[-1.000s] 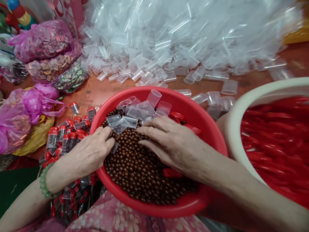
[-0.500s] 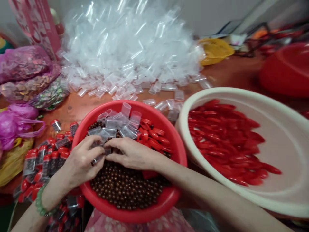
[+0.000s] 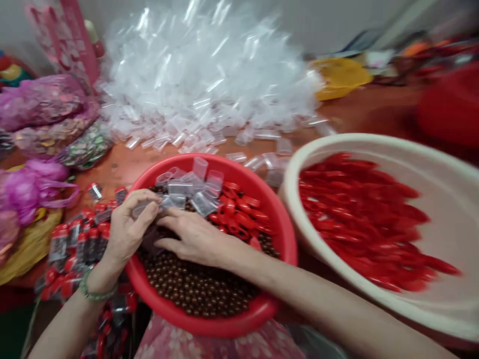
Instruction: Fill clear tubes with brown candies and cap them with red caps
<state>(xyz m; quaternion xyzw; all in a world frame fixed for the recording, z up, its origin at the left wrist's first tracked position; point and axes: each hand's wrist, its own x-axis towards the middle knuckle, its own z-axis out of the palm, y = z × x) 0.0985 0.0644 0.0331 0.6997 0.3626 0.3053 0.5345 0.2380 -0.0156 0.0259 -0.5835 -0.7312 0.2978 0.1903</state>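
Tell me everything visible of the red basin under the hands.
The red basin is round, glossy and plastic-looking, with a broad rim. It stands open side up, near pink floral cloth. Brown beads fill its near part, clear tubes lie toward the back, and red pieces sit at the right. The left hand and right hand are over it; contact is unclear.

Glossy round brown beads [image 3: 198, 294] lie heaped in a round red basin [image 3: 289, 244]. Clear plastic tubes [image 3: 204, 202] rest jumbled toward its far side, one nearly upright, beside a cluster of shiny red plastic pieces [image 3: 243, 219].
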